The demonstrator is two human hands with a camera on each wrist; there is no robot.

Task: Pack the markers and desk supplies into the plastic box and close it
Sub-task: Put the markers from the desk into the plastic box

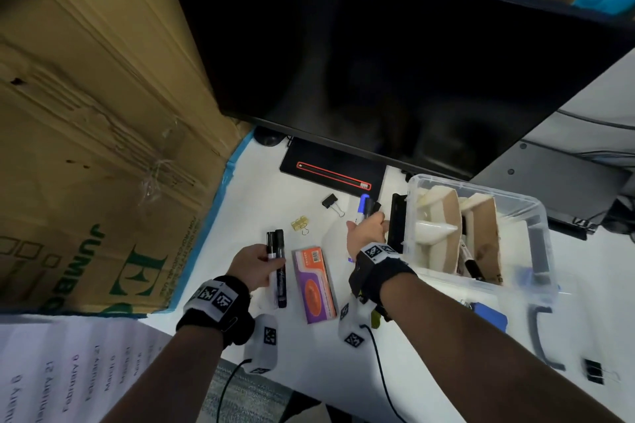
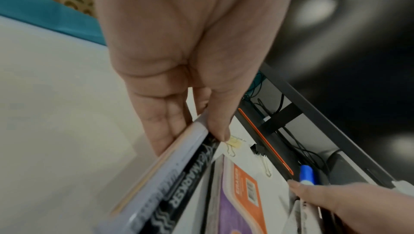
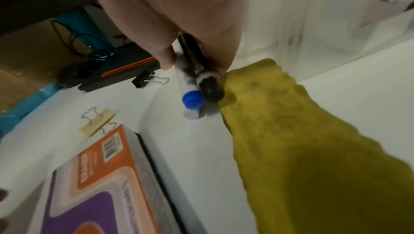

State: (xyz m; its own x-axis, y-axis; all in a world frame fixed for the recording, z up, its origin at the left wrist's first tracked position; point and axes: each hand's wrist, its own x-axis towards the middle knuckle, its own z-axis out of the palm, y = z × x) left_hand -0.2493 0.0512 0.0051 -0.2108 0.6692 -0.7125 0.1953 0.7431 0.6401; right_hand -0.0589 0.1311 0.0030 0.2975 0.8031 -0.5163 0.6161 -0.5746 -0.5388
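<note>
My left hand (image 1: 254, 263) grips two black markers (image 1: 277, 261) side by side above the white desk; in the left wrist view the thumb and fingers (image 2: 170, 124) pinch these markers (image 2: 179, 181). My right hand (image 1: 366, 233) holds a blue-capped marker (image 1: 363, 204) and a black marker (image 3: 207, 81) together, just left of the clear plastic box (image 1: 536, 216). The blue cap (image 3: 192, 99) points at the desk in the right wrist view. The box stands open, with cardboard dividers (image 1: 481, 233) and a marker (image 1: 470, 261) inside. An orange and purple eraser pack (image 1: 314, 285) lies between my hands.
A black binder clip (image 1: 331, 203) and a gold clip (image 1: 299, 224) lie on the desk behind my hands. A dark monitor (image 1: 378, 62) looms at the back, a cardboard carton (image 1: 86, 113) at the left. The box lid (image 1: 546, 340) and another black clip (image 1: 594, 371) lie at the right front.
</note>
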